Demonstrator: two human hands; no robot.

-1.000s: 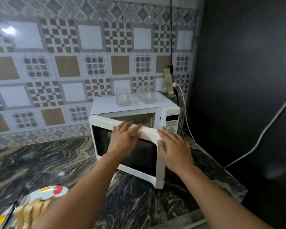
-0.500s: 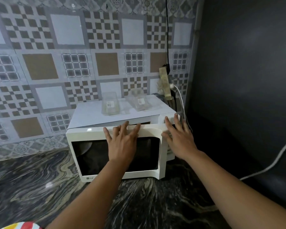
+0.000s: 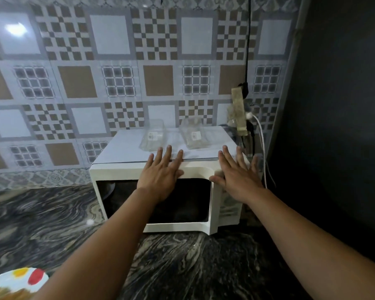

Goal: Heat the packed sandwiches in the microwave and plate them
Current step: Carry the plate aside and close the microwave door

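My left hand (image 3: 160, 174) and right hand (image 3: 236, 176) now press flat, fingers straight, gripping nothing, on the microwave (image 3: 121, 172) door, which has swung shut. 2 clear containers (image 3: 153, 137) sit on top.

Two clear plastic boxes (image 3: 152, 138) (image 3: 194, 136) sit side by side atop the white microwave (image 3: 126, 148), at the dark marbled counter's (image 3: 41, 215) back right corner.
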